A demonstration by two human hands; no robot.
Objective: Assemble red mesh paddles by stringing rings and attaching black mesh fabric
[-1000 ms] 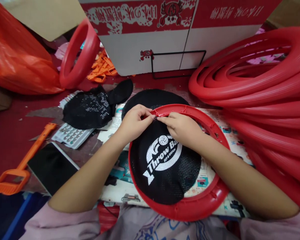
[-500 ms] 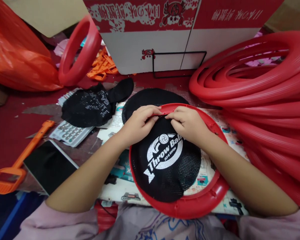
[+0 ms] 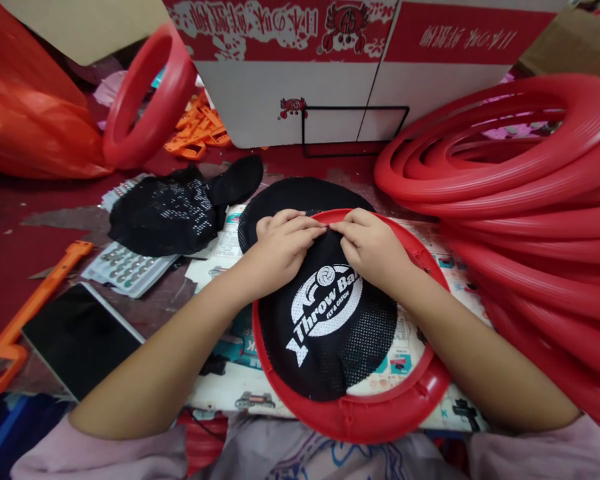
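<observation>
Orange plastic marks the far left: a bag (image 3: 25, 113) at the back and, nearer to me, a handle (image 3: 30, 303) lying flat on the red surface. Just right of the handle I see a dark tablet (image 3: 75, 340) with a grey button pad (image 3: 125, 267) behind it. A loose ring (image 3: 145, 100) stands tilted against the bag. A mesh pile (image 3: 165, 213) lies below it, with orange parts (image 3: 197, 133) heaped further back. A red-and-white box (image 3: 300, 80) closes off the rear.

Centre field: the ring (image 3: 360, 417) lies flat on a printed sheet (image 3: 415, 373), directly in front of the body. The mesh (image 3: 325, 320), black with a white print, sits inside it and covers most of the opening; a gap shows at the lower right. A spare mesh disc (image 3: 300, 193) lies partly under the ring's far-left edge.

Left hand (image 3: 280, 247): fingers curled tight, pinching the mesh edge at the ring's far rim. Right hand (image 3: 373, 250): same posture, fingers closed on the mesh edge at that rim, fingertips almost meeting those of the left. I cannot tell whether the mesh edge is seated in the rim under the fingers.

Far right: a ring stack (image 3: 530, 200) leans in a tall pile, close beside the ring.
</observation>
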